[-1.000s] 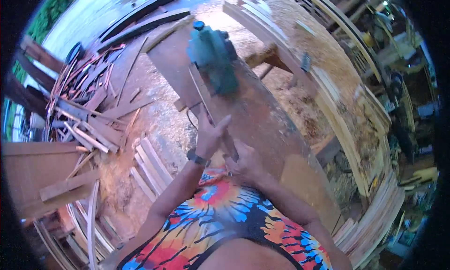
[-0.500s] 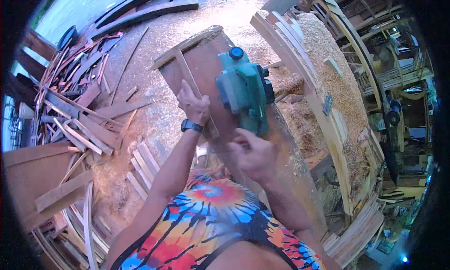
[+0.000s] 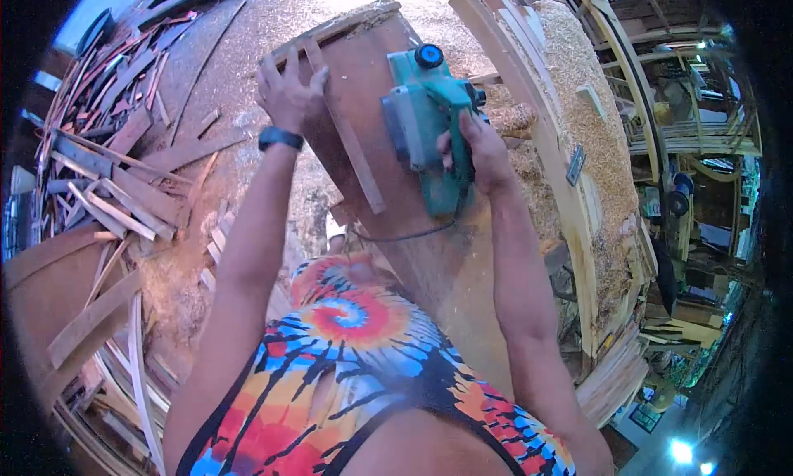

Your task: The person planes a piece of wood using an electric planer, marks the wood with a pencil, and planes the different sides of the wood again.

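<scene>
A green electric planer (image 3: 438, 129) with a blue front knob rests on a wide wooden board (image 3: 471, 265). My right hand (image 3: 479, 150) is wrapped round its rear handle. My left hand (image 3: 289, 92) is open, its fingers spread at the far left edge of the board. Its thumb reaches toward the upper part of a thin wooden strip (image 3: 351, 142); whether it touches the strip I cannot tell. The strip lies lengthwise on the board, left of the planer. From the planer's back, a dark cord (image 3: 405, 236) curves left across the board.
Long timber pieces (image 3: 549, 162) stand to the right, beside heaps of wood shavings (image 3: 607, 187). Scrap wood (image 3: 116, 104) is piled on the left. Pale offcuts (image 3: 107, 208) and a brown panel (image 3: 58, 269) lie nearer on that side. Sawdust covers the ground (image 3: 330, 5).
My right hand has moved forward from behind the planer and closed on its handle. My left hand has left its grip on the strip, moved up and left, and spread its fingers.
</scene>
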Motion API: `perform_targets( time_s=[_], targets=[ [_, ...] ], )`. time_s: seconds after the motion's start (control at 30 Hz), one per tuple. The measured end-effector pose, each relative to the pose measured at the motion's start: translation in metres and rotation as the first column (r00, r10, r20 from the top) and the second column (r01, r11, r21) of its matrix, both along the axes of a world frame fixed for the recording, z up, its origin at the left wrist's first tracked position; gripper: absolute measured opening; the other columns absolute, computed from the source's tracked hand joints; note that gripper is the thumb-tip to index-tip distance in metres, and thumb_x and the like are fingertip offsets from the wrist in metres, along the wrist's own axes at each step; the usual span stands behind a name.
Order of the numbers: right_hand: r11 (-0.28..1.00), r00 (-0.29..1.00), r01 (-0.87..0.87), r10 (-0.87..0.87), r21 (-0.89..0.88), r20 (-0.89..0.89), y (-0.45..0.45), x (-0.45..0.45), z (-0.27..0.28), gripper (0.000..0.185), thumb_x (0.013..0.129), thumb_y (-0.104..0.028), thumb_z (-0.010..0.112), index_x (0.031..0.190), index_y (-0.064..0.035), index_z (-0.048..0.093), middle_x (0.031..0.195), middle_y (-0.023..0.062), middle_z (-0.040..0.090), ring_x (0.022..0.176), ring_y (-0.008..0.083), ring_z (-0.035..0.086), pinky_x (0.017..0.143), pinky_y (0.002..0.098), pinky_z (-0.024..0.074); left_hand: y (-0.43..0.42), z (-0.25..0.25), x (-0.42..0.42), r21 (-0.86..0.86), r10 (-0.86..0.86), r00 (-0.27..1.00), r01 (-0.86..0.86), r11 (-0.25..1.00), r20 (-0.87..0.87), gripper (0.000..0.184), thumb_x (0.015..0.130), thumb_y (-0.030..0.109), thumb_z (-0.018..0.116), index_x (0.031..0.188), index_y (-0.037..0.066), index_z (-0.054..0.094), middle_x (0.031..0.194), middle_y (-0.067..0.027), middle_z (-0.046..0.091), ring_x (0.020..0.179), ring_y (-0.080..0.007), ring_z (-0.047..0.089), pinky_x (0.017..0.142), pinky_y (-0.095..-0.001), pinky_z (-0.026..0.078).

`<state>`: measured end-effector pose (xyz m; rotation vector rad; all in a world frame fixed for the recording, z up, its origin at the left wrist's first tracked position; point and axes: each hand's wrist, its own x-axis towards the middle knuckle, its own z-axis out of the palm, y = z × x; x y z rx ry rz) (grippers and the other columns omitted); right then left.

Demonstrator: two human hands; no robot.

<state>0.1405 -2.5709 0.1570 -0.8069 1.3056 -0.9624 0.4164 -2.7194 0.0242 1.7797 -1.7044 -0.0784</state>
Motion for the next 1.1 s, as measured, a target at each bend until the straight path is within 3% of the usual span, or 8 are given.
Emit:
perform_targets(
  time_s=[0.13,0.23,0.4,0.5,0.67,0.87,0.97,1.1],
  targets=[
    [0.998,0.952,0.053,-0.056,-0.017,-0.300,0.031,0.028,0.005,0.056,0.098,-0.056,0.053,0.115,-0.0036,0.056,0.065,0.0008,0.053,0.050,0.0115,0.050,0.047,0.0262,0.0409,-0.045,-0.002,0.025,0.214,-0.158,0.987,0.155,0.964,-0.004,0.093,0.076,0.075,0.063,0.146,0.015,0.048,0.149,-0.0219,0.042,0.140,-0.0434,0.032,0.115,-0.0543,0.028],
    [0.989,0.964,0.149,-0.142,0.014,-0.225,0.103,0.046,0.034,0.063,0.094,-0.063,0.054,0.112,-0.0031,0.056,0.062,0.0006,0.051,0.047,0.0105,0.047,0.045,0.0260,0.0376,-0.084,-0.051,0.040,0.349,-0.255,0.967,0.233,0.908,0.018,0.108,0.070,0.081,0.065,0.148,0.010,0.044,0.153,-0.0212,0.038,0.144,-0.0440,0.027,0.115,-0.0535,0.029],
    [0.999,0.967,0.050,-0.044,0.019,-0.252,0.205,0.067,0.044,0.062,0.091,-0.062,0.060,0.109,-0.0031,0.056,0.065,-0.0006,0.053,0.051,0.0090,0.050,0.046,0.0250,0.0394,-0.077,-0.012,0.039,0.401,-0.257,0.945,0.318,0.859,-0.200,0.100,0.067,0.077,0.070,0.140,0.010,0.056,0.142,-0.0225,0.052,0.134,-0.0390,0.046,0.114,-0.0479,0.034],
    [0.998,0.894,-0.065,0.062,0.008,-0.445,0.234,0.072,0.018,0.062,0.093,-0.058,0.060,0.113,0.0005,0.060,0.082,0.0120,0.066,0.074,0.0228,0.064,0.069,0.0368,0.0505,-0.076,-0.003,0.037,0.387,-0.230,0.963,0.267,0.883,-0.139,0.084,0.070,0.067,0.075,0.131,0.009,0.065,0.128,-0.0172,0.066,0.119,-0.0310,0.062,0.102,-0.0388,0.047],
    [0.996,0.923,-0.078,0.058,-0.037,-0.381,0.245,0.086,0.000,0.066,0.092,-0.060,0.061,0.115,0.0019,0.061,0.096,0.0192,0.069,0.091,0.0268,0.067,0.083,0.0394,0.0515,-0.089,-0.028,0.039,0.395,-0.239,0.948,0.306,0.866,-0.210,0.092,0.068,0.072,0.073,0.137,0.013,0.058,0.136,-0.0214,0.058,0.129,-0.0381,0.052,0.110,-0.0444,0.039],
    [0.994,0.890,-0.106,0.094,-0.003,-0.446,0.203,0.093,0.004,0.069,0.090,-0.065,0.061,0.112,0.0011,0.062,0.090,0.0153,0.069,0.086,0.0227,0.067,0.078,0.0394,0.0516,-0.065,-0.014,0.038,0.401,-0.239,0.955,0.292,0.869,-0.177,0.090,0.074,0.074,0.066,0.144,0.020,0.052,0.137,-0.0236,0.055,0.133,-0.0409,0.047,0.111,-0.0472,0.038],
    [0.994,0.894,-0.106,0.087,-0.019,-0.439,0.164,0.101,0.005,0.068,0.090,-0.065,0.060,0.111,0.0002,0.062,0.088,0.0137,0.069,0.084,0.0216,0.066,0.076,0.0398,0.0513,-0.075,-0.007,0.061,0.338,-0.180,0.927,0.293,0.894,-0.329,0.084,0.088,0.071,0.053,0.138,0.003,0.055,0.133,-0.0210,0.061,0.125,-0.0331,0.056,0.110,-0.0418,0.038],
    [0.994,0.896,-0.111,0.092,-0.019,-0.435,0.092,0.122,0.023,0.063,0.092,-0.061,0.060,0.111,-0.0009,0.062,0.089,0.0134,0.069,0.083,0.0209,0.065,0.076,0.0390,0.0508,-0.091,-0.017,0.100,0.293,0.047,0.439,0.513,0.807,-0.897,0.079,0.100,0.061,0.040,0.143,-0.006,0.042,0.127,-0.0201,0.066,0.111,-0.0266,0.065,0.112,-0.0364,0.034]
  ],
)
